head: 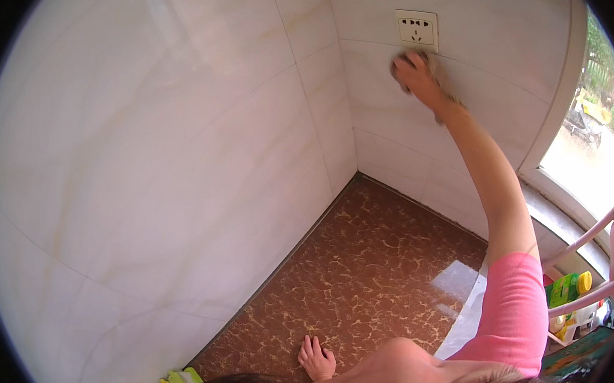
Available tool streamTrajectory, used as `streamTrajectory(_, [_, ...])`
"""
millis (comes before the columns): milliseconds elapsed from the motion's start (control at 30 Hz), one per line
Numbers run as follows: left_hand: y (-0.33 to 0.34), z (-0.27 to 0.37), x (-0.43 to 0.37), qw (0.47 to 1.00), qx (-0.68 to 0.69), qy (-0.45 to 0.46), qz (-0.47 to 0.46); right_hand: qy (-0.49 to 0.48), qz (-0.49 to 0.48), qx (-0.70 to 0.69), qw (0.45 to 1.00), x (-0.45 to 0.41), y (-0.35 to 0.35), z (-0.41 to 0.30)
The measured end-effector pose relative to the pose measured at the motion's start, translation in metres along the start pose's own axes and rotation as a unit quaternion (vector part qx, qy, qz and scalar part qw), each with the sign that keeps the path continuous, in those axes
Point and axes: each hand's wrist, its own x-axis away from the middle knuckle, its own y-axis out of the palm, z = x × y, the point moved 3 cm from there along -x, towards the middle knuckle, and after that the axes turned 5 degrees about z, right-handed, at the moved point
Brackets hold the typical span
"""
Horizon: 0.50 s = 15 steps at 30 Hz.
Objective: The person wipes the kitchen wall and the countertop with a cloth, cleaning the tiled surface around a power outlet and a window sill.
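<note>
My right hand (pixel 414 73) is raised against the marbled wall tiles (pixel 454 73), just below a cream wall socket (pixel 416 30). It presses a dark, blurred cloth (pixel 442 83) to the wall; part of the cloth shows past my wrist. Motion blur hides its exact shape. My left hand (pixel 317 359) rests on the brown marbled countertop (pixel 388 250) at the bottom centre, fingers a little apart and nothing visible in it.
At the right, a pink-white rack (pixel 582 307) holds a green bottle with a yellow cap (pixel 564 289) and other containers. A window (pixel 589 120) is above it. Green and yellow items (pixel 179 381) lie at the bottom left, by the left wall.
</note>
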Motion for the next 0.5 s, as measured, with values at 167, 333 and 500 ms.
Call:
streamTrajectory(167, [-0.004,0.010,-0.002,1.000,0.004,0.007,0.020,0.032,-0.043,0.110,0.993,-0.045,0.004,0.046])
streamTrajectory(333, [0.005,-0.001,0.002,1.000,-0.007,-0.012,-0.010,0.043,-0.153,0.165,0.973,0.055,-0.016,0.023])
streamTrajectory(500, [0.004,0.004,-0.001,0.999,-0.003,-0.030,-0.032,-0.074,0.031,0.152,0.985,-0.007,-0.011,0.016])
